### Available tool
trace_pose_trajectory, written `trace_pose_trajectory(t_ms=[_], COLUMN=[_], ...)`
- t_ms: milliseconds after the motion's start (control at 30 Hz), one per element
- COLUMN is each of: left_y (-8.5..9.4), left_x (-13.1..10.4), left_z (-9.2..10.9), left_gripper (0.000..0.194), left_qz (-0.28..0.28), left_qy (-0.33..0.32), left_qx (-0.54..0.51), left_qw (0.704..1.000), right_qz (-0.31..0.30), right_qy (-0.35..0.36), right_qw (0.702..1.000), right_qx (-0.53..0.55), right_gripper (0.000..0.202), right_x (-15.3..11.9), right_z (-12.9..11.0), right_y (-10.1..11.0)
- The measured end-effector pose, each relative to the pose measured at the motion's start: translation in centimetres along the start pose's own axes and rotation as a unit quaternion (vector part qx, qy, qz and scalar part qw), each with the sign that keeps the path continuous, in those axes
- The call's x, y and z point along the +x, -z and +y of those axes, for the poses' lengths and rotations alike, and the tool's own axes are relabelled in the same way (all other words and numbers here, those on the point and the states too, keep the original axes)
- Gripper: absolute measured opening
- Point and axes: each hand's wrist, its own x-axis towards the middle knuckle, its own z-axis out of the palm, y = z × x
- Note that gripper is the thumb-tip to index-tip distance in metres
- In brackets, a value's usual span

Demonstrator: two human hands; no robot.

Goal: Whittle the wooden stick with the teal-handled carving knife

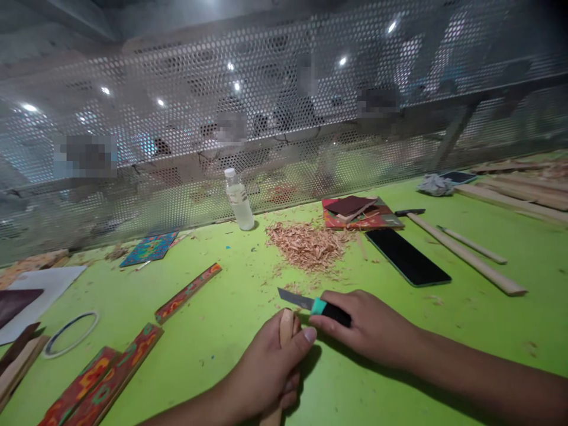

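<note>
My left hand (270, 361) is wrapped around a pale wooden stick (287, 326), whose rounded tip pokes up above the fist; its lower end shows below the hand at the bottom edge. In my right hand (377, 328) is a knife (296, 298) with a black and teal handle, gripped with the blade pointing left. The blade sits just above the stick's tip, and I cannot tell whether they touch. Beyond both hands lies a pile of wood shavings (310, 245) on the green table (222, 331).
A phone (408, 257), a long wooden stick (465, 254) and red sandpaper (348, 205) lie to the right. A bottle (239, 199) stands near the perforated metal screen (186, 142). Leftward are painted wooden strips (115, 373), a tape ring (71, 333) and white paper (53, 290).
</note>
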Motion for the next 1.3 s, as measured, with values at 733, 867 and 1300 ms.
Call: trace_pose_trajectory(t_ms=[733, 867, 1300], left_y=[0.7, 0.4, -0.2], left_x=[0.2, 0.2, 0.3], left_z=[0.5, 0.4, 0.2], left_gripper=[0.054, 0.057, 0.051], left_qz=[-0.028, -0.008, 0.049], left_qy=[0.014, -0.001, -0.015], left_qx=[0.018, 0.032, 0.003], left_qw=[0.999, 0.999, 0.999], right_qz=[-0.015, -0.006, 0.025], right_qy=[0.107, 0.095, 0.012], right_qw=[0.993, 0.994, 0.999], right_qx=[-0.041, -0.045, -0.033], right_gripper=[0.034, 0.029, 0.037], right_x=[-0.7, -0.7, -0.4], right_z=[0.3, 0.1, -0.3], right_y=[-0.9, -1.1, -1.2])
